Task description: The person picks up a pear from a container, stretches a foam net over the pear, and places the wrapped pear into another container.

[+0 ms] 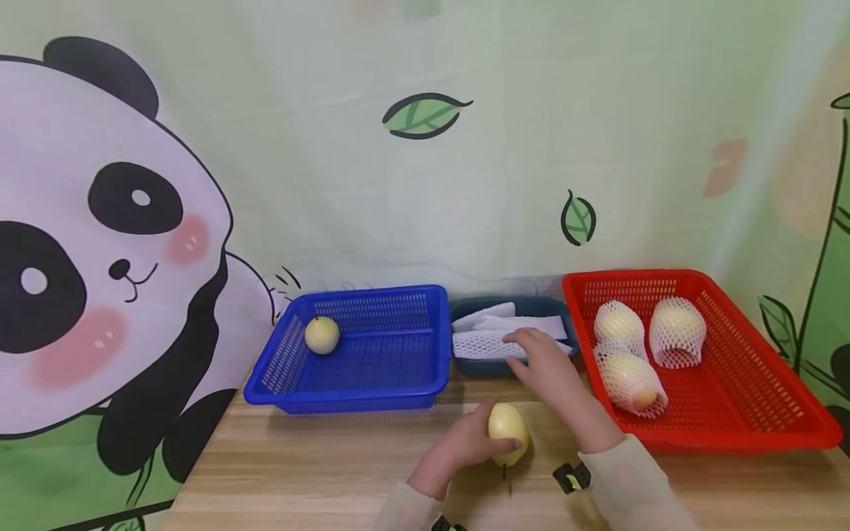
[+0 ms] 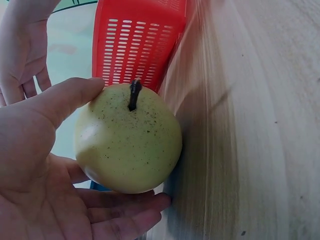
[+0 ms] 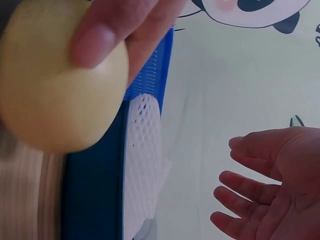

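My left hand (image 1: 473, 441) grips a bare yellow pear (image 1: 508, 434) just above the wooden table (image 1: 299, 472), thumb on one side and fingers under it. In the left wrist view the pear (image 2: 128, 144) shows its dark stem, with the thumb (image 2: 60, 100) against it. My right hand (image 1: 534, 352) is stretched over the small dark blue tray (image 1: 488, 366) of white foam nets (image 1: 488, 341), fingers relaxed and holding nothing. The right wrist view shows that hand (image 3: 270, 187) open and apart from a foam net (image 3: 142, 165).
A blue basket (image 1: 372, 369) at the back left holds one bare pear (image 1: 322, 334). The red basket (image 1: 744, 398) on the right holds three pears in foam nets (image 1: 677, 330). A panda-printed backdrop (image 1: 99, 243) stands behind the table.
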Tool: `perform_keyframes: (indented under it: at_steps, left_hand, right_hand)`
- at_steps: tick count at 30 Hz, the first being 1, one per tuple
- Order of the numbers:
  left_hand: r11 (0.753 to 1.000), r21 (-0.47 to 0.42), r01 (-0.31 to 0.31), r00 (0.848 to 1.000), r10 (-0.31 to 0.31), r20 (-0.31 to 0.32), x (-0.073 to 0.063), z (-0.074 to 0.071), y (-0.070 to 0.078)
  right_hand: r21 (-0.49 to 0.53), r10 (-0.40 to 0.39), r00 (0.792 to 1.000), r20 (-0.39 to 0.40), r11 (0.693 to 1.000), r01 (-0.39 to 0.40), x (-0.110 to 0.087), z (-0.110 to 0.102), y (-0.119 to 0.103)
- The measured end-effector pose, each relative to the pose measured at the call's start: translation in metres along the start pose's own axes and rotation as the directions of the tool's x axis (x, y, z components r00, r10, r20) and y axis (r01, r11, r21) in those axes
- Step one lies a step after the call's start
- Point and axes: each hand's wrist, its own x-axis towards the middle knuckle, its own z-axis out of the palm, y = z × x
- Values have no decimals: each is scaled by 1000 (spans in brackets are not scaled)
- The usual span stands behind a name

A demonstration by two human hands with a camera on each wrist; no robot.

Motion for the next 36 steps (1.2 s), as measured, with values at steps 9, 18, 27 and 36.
perform_keyframes:
  at_steps: [9,18,27,36]
  left_hand:
    - [1000,-27,-2,1000,2,-5,-2,-1,0]
    - [999,-22,-24,999,23,-34,-2,0,0]
    - [1000,-6,-16,1000,16,-7,-5,0,-4]
    - [998,47,-29,997,26,78,-25,-1,0]
  right_hand:
    - [27,5,1000,17,1000,-6,10,-1,-1]
    - [16,33,998,60,999,-34,16,-5,-1]
    - [-44,5,995,100,999,0,32,-9,-7]
    - [-173,24,957,289,985,28,65,2,-8]
